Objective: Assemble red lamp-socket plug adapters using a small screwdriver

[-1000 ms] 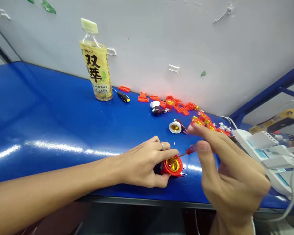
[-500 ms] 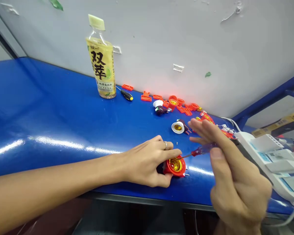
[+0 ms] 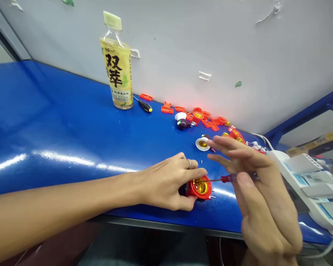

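My left hand (image 3: 180, 184) grips a red lamp socket (image 3: 208, 190) with a gold-coloured threaded inside, holding it on the blue tabletop near the front edge. Metal prongs stick out at the socket's right side. My right hand (image 3: 262, 195) holds a screwdriver (image 3: 229, 178) with a clear, dark red handle between thumb and fingers. Its thin shaft runs leftward into the socket's mouth; the tip is hard to make out inside. A small screw (image 3: 201, 162) lies on the table just beyond the socket. Farther back is a white-rimmed lamp socket (image 3: 202, 144), partly behind my right fingers.
A yellow drink bottle (image 3: 118, 74) stands by the wall, with a black-and-yellow screwdriver (image 3: 145, 106) beside it. Red plastic parts (image 3: 167, 109) and another white-rimmed socket (image 3: 181, 117) lie along the wall. A white rack (image 3: 291, 173) with a cable occupies the right side.
My right hand has turned and shifted slightly on the handle, and the screwdriver now lies closer to level. My left hand keeps its grip on the socket. The view has shifted slightly.
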Available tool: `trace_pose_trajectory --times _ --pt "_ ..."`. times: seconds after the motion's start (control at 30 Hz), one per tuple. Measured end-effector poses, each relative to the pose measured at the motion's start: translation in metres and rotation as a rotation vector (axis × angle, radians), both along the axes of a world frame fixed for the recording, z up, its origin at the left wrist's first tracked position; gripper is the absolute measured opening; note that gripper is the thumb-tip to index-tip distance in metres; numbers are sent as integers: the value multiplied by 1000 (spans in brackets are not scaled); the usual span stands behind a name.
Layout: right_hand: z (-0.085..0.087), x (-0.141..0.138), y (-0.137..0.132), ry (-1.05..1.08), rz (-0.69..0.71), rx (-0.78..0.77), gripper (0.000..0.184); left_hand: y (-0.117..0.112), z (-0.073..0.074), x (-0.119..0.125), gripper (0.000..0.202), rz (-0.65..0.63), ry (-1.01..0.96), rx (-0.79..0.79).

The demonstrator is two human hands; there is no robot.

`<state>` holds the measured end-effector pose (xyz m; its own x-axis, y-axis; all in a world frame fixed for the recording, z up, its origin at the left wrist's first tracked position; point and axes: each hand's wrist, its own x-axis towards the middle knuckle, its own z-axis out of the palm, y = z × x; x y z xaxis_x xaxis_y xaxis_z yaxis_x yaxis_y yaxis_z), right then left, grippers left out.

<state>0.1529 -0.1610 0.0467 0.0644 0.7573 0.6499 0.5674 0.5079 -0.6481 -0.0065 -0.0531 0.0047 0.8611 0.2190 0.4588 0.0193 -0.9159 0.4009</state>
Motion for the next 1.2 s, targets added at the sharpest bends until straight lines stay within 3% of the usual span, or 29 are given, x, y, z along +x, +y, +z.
trace_pose_trajectory --times 0.07,0.13,0.27,0.43,0.57,0.63,0.8,1.0,1.13,1.2 --pt "-1 4 -3 55 110 -73 29 0 0 0 42 -2 2 -8" --pt "-1 9 -4 29 123 -92 34 -1 2 0 40 -2 14 -16" --pt "0 10 1 -40 -21 -48 33 -1 2 1 36 -13 -2 -16" --pt "4 -8 1 -65 -215 -7 23 -1 -2 0 32 -21 -56 -30" --pt "7 -8 -11 -55 -198 -16 26 0 -3 -2 40 -27 -83 -6" --pt "12 2 -20 -116 -187 -22 29 0 -3 -2 42 -44 -68 4" --pt "25 22 -30 -540 -91 -90 41 1 -1 -2 27 -70 -59 7" --pt "25 15 -28 -565 -90 -93 40 2 -3 0 23 -73 -85 6" --pt "25 19 -30 -593 -207 -79 38 1 -1 0 20 -56 -59 19" --pt "27 21 -31 -627 -194 -69 40 1 0 0 21 -57 -62 23"
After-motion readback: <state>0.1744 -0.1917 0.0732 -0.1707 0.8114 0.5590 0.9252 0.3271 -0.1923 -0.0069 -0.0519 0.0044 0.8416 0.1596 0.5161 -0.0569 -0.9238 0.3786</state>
